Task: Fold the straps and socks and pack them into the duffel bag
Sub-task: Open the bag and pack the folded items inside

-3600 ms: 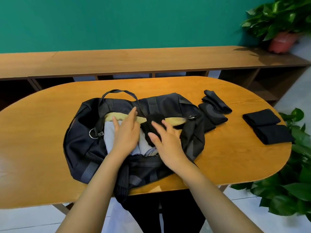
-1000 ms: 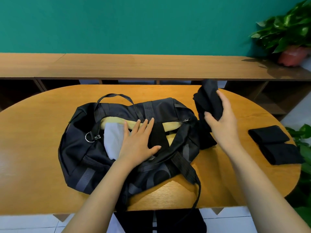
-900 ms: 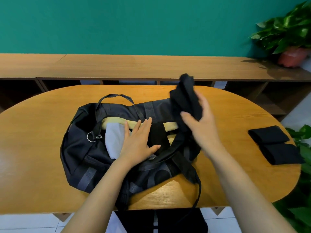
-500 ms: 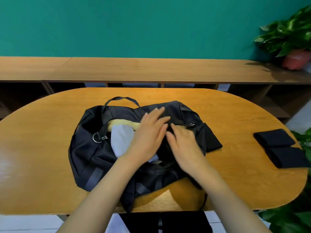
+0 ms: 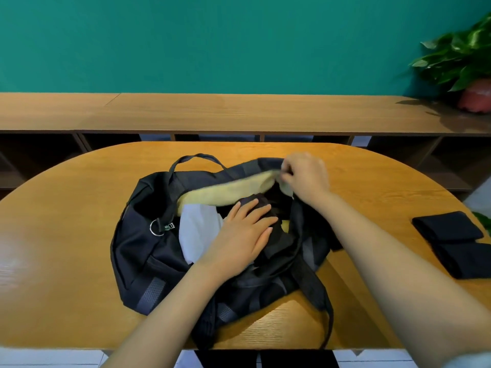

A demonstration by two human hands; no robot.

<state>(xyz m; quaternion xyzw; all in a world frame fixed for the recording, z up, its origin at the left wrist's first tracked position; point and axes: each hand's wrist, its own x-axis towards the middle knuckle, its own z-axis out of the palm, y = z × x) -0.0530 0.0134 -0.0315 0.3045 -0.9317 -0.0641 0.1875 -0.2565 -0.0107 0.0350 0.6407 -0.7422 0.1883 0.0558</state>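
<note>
Left hand (image 5: 244, 235) lies flat at frame centre, fingers straight, pressing a dark folded bundle (image 5: 262, 199) inside the duffel bag (image 5: 138, 248). Right hand (image 5: 305, 176) is above and right of it, fingers curled, pinching the bag's far rim and lifting the yellow lining (image 5: 225, 191). Bag sits mid-worktop (image 5: 66, 235) with its long axis left-right and the opening up, a white cloth (image 5: 198, 232) inside at left, two folded black pieces (image 5: 449, 229) well apart at the right edge, and a potted plant (image 5: 462, 62) upper right.
</note>
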